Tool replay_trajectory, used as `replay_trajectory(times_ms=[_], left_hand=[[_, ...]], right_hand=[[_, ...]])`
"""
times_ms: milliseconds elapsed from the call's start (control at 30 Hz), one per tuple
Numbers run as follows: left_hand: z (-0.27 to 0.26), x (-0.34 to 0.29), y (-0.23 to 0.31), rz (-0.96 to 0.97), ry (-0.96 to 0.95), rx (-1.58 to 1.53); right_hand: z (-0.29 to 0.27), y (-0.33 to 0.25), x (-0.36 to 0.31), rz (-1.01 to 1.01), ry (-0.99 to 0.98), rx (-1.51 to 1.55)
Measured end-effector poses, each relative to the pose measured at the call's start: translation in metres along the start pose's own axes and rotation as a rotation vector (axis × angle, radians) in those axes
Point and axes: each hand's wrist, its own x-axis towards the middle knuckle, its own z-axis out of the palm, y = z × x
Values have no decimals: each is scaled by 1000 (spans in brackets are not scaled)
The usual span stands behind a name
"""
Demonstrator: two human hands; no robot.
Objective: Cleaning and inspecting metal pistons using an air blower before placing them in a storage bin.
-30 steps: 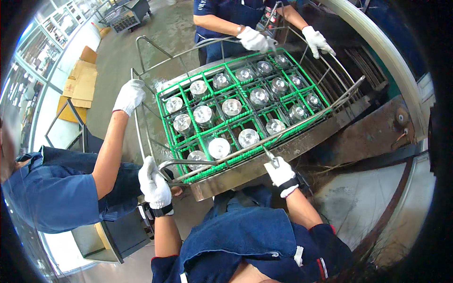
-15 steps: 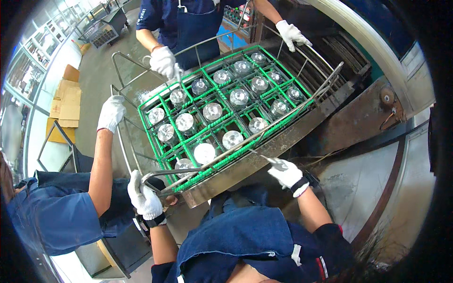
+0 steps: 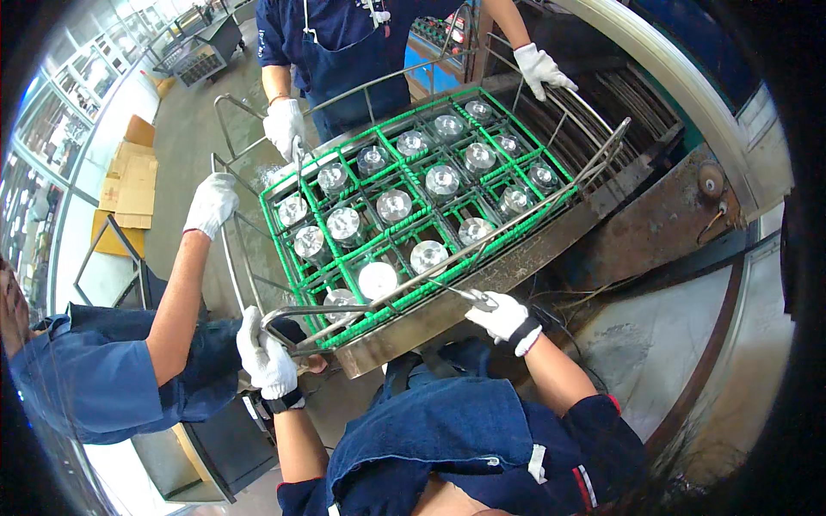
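My left hand [image 3: 267, 357], in a white knit glove, is closed round the metal rail at the near left corner of the wire basket [image 3: 234, 268]. In my gloved right hand [image 3: 502, 318] is a thin metal rod [image 3: 469, 295] with a wider grip end; its tip points left toward the basket's near rail. Inside the basket lies a green grid [image 3: 361, 194] of square cells. Clear glasses [image 3: 393, 206] stand in many of the cells, their round, flat ends up. What the rod's tip touches is hard to make out.
A co-worker's gloved hand [image 3: 211, 205] grips the rail at left. Across from me, another co-worker's hands [image 3: 284, 127] are at the basket's far side and right rail. A metal ledge [image 3: 404, 320] runs under the near edge. Dark machinery [image 3: 637, 112] stands at right.
My right hand and its rod have moved left, closer to the basket's near rail. The far co-worker's hand at left has shifted slightly left. My left hand keeps its grip.
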Motion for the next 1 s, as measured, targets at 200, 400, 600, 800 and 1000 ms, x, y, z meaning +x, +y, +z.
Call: replay_trajectory(times_ms=[200,400,600,800,1000], left_hand=[[9,-1,7,-47,61,-171],[12,-3,5,-8,116,-47],[10,-4,2,-38,85,-206],[5,-4,-4,10,58,-161],[8,-6,-3,-8,85,-199]], right_hand=[[-49,69,-8,93,37,92],[-68,33,13,94,148,1],[-77,44,72,106,614,555],[-91,35,128,79,784,679],[-101,18,173,-125,758,729]])
